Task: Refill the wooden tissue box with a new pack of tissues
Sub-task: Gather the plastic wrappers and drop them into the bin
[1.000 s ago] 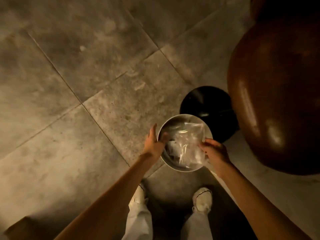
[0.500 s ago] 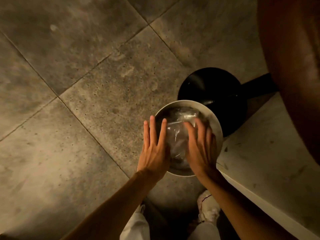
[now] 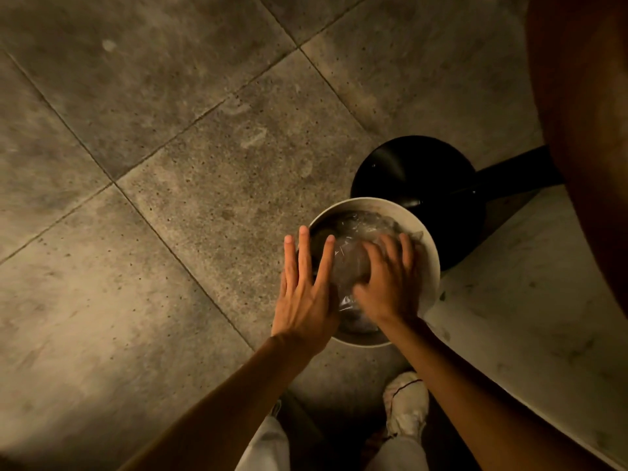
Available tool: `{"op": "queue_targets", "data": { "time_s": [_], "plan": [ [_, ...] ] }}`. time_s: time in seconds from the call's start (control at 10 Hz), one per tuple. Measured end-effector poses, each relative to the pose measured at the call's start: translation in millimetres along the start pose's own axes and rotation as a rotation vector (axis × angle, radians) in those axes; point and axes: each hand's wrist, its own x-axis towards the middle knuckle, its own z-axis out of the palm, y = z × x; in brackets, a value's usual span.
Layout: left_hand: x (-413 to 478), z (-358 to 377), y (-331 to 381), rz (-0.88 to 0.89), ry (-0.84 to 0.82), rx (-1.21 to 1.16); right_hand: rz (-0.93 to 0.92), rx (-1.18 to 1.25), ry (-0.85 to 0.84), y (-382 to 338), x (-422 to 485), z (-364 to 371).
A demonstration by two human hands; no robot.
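A round metal waste bin point(image 3: 429, 253) stands on the floor in front of my feet. Crumpled clear plastic wrapping point(image 3: 353, 263) lies inside it. My left hand point(image 3: 304, 294) hovers over the bin's left rim, flat, with fingers spread and nothing in it. My right hand point(image 3: 390, 280) is over the bin's opening, palm down on the plastic, fingers apart. No wooden tissue box or tissue pack is in view.
A black round base point(image 3: 418, 185) with a dark bar sits just behind the bin. A pale ledge point(image 3: 530, 300) runs along the right, and a large brown rounded surface point(image 3: 584, 130) overhangs the upper right. Grey floor tiles point(image 3: 170, 198) fill the left.
A second ago both hands held the plastic wrapping at the bin's rim. They have let it go into the bin and now lie flat and spread above it. The view shifted slightly.
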Motion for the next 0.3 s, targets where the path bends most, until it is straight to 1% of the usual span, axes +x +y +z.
{"op": "queue_targets", "data": {
  "time_s": [0.1,0.2,0.3],
  "plan": [
    [-9,-15,7,0.005,-0.049,0.080,0.093,0.336,0.128,-11,-13,-21],
    [-17,-38,17,0.015,-0.075,0.106,0.071,0.546,0.313,-19,-27,-46],
    [-37,-72,32,0.007,-0.115,0.164,0.076,0.554,0.342,-23,-55,-66]
  ]
}}
